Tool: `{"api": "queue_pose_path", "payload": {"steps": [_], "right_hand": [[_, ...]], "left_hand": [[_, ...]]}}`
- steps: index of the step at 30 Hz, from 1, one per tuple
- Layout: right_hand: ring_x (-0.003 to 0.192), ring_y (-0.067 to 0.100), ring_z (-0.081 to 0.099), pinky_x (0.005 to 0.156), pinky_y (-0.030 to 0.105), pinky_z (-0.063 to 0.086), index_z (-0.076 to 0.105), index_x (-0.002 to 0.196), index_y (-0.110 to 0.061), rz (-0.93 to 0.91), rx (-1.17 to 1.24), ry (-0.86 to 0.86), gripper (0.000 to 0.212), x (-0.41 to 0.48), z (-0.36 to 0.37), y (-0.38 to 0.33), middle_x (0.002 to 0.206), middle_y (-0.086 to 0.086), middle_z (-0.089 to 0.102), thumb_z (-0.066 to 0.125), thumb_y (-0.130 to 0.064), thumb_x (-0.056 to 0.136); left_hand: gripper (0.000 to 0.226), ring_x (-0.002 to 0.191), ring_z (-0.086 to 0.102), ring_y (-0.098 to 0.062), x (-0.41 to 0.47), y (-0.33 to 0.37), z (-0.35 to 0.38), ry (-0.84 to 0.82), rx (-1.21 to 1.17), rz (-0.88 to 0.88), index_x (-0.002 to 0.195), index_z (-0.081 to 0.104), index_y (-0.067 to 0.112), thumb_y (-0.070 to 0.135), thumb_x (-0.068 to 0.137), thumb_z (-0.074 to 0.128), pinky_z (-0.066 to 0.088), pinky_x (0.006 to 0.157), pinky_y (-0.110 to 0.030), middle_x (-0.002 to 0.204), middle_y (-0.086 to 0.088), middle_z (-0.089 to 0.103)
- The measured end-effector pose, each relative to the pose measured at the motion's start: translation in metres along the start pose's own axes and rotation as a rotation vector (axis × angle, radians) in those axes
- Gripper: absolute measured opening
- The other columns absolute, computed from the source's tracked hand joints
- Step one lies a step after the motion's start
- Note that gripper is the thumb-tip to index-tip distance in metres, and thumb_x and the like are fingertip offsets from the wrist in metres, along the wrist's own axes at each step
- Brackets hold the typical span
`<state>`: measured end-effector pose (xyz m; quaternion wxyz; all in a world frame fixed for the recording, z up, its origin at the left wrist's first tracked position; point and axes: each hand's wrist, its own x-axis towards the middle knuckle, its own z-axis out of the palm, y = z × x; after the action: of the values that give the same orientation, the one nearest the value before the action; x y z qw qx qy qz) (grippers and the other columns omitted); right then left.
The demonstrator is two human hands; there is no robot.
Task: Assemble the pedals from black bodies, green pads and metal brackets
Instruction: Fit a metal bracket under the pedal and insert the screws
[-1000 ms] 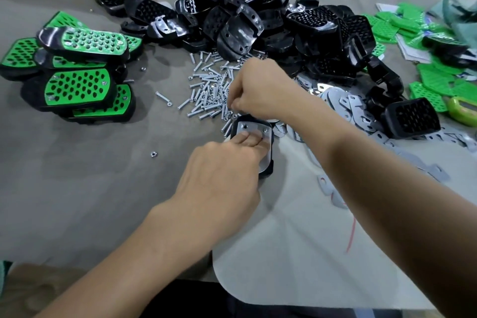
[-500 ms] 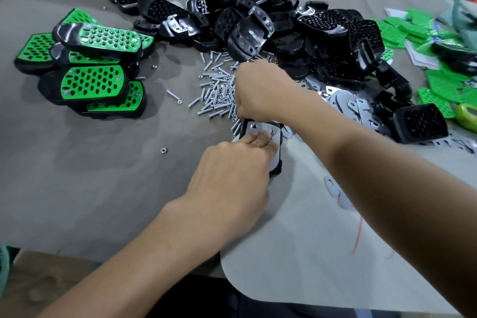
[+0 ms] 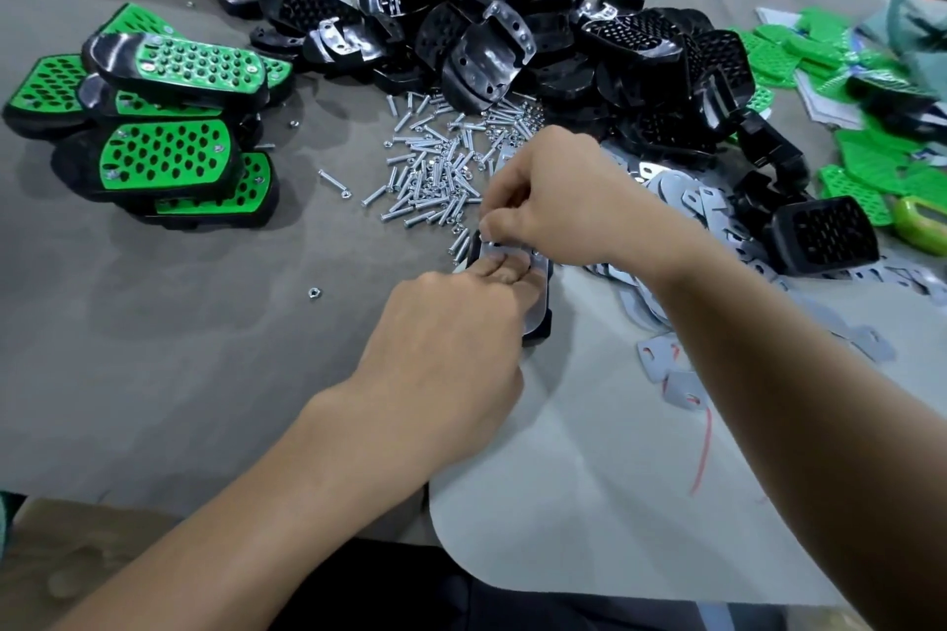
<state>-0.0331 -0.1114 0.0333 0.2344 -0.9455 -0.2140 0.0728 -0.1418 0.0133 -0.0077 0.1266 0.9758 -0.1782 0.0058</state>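
Pedal bodies (image 3: 512,41) lay heaped across the table (image 3: 153,323), screws (image 3: 430,169) spread before them within easy reach. Nearer, the left hand (image 3: 446,338) gripped one black pedal (image 3: 546,328), fingertips pinning its metal bracket (image 3: 535,310) flat, likely to align its holes, while the right hand (image 3: 553,200) pinched a small part, hidden, at the bracket's far end.

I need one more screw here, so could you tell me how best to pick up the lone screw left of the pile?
Pinch the lone screw across its shank at mid-length, coming straight down from above. It lies flat on the table, apart from the screw pile, with bare surface along both long sides for the fingers.
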Motion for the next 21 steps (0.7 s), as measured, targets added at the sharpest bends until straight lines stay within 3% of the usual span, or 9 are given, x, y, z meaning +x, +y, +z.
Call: {"api": "queue_pose_path", "payload": {"steps": [5, 9, 14, 19, 21], "right_hand": [[0.05, -0.001, 0.055, 0.044, 0.01, 0.041, 0.079, 0.067, -0.021, 0.019, 0.071, 0.009, 0.013, -0.003, -0.002, 0.005, 0.06, -0.01, 0.069, 0.076, -0.015, 0.078], [0.047, -0.002, 0.053, 0.041, 0.01, 0.038, 0.078, 0.065, -0.024, 0.045, 0.069, -0.01, 0.013, -0.002, -0.004, 0.004, 0.058, -0.009, 0.068, 0.076, -0.016, 0.076], [0.056, 0.003, 0.06, 0.042, 0.009, 0.039, 0.078, 0.067, -0.022, 0.063, 0.029, -0.017, 0.012, -0.004, -0.002, -0.001, 0.06, -0.005, 0.07, 0.074, -0.017, 0.077], [0.06, 0.012, 0.06, 0.042, 0.009, 0.035, 0.066, 0.057, -0.026, 0.049, -0.058, 0.011, 0.026, -0.007, 0.003, -0.008, 0.059, -0.001, 0.066, 0.063, -0.007, 0.076], [0.064, 0.017, 0.058, 0.048, 0.017, 0.037, 0.057, 0.056, -0.028, 0.019, -0.096, 0.02, 0.028, -0.012, 0.005, -0.01, 0.06, -0.002, 0.062, 0.06, -0.008, 0.076]], "left_hand": [[0.076, 0.151, 0.031, -0.004, 0.0, 0.001, 0.003, 0.058, -0.013, 0.013, 0.157, 0.039, 0.031, 0.013, 0.085, 0.052, 0.056, 0.097, -0.041, 0.165, 0.013, 0.035], [0.076, 0.151, 0.031, -0.004, 0.0, 0.0, 0.003, 0.056, -0.026, 0.009, 0.158, 0.037, 0.031, 0.014, 0.085, 0.053, 0.055, 0.098, -0.041, 0.166, 0.013, 0.033], [0.078, 0.152, 0.027, -0.001, 0.0, 0.0, 0.005, 0.06, -0.018, 0.014, 0.158, 0.035, 0.033, 0.013, 0.085, 0.05, 0.054, 0.099, -0.037, 0.166, 0.016, 0.031], [0.079, 0.152, 0.024, 0.0, 0.0, 0.0, 0.004, 0.045, 0.004, 0.007, 0.16, 0.032, 0.035, 0.015, 0.086, 0.049, 0.051, 0.095, -0.033, 0.166, 0.018, 0.028], [0.075, 0.152, 0.028, -0.002, 0.0, 0.001, 0.003, 0.032, 0.018, -0.006, 0.156, 0.039, 0.034, 0.016, 0.084, 0.051, 0.052, 0.087, -0.032, 0.164, 0.017, 0.035]]}}
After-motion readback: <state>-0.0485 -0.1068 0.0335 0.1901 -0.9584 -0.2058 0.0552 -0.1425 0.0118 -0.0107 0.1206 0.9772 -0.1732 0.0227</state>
